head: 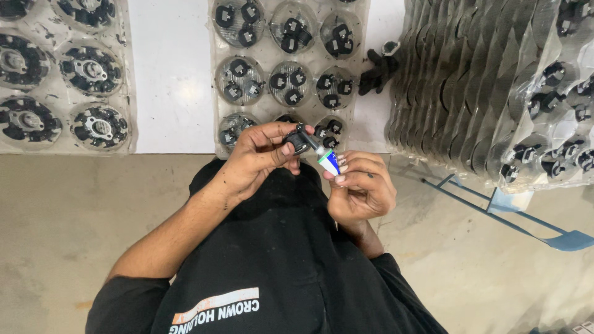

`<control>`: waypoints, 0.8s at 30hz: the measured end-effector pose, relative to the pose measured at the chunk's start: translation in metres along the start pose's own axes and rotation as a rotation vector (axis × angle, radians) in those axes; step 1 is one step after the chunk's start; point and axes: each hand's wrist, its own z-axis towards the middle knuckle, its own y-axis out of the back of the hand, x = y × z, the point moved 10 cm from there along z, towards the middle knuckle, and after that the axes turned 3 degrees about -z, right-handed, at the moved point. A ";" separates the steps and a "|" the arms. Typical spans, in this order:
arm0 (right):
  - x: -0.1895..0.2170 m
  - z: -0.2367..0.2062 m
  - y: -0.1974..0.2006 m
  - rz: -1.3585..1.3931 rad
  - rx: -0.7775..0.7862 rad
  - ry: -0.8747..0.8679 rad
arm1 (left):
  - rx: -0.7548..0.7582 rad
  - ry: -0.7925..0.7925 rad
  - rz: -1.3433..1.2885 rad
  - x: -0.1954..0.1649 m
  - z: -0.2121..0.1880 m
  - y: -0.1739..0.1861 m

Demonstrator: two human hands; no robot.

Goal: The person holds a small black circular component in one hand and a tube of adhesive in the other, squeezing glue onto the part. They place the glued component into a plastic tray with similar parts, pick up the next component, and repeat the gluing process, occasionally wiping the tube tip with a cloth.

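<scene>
You are holding both hands close together in front of your chest. Your left hand point(257, 158) is curling, with its thumb and fingers pinching shut near the fingertips. Your left arm is reaching up from the lower left, bare to the sleeve. Your right hand point(361, 185) is bending at the wrist, its fingers folding in and pinching too. The fingertips of both hands are almost meeting.

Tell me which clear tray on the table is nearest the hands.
The middle tray, straight ahead of the left hand and right hand; its near edge lies just behind them. The left tray sits off to the side.
</scene>
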 end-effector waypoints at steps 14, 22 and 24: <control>-0.013 0.008 0.010 -0.001 0.018 -0.040 | 0.017 0.051 -0.091 0.013 0.014 -0.006; -0.045 0.006 0.032 0.063 -0.068 -0.158 | -0.383 -0.252 0.475 -0.035 0.083 0.081; -0.047 0.006 0.036 0.048 -0.030 -0.121 | -0.534 -0.290 0.610 -0.064 0.112 0.121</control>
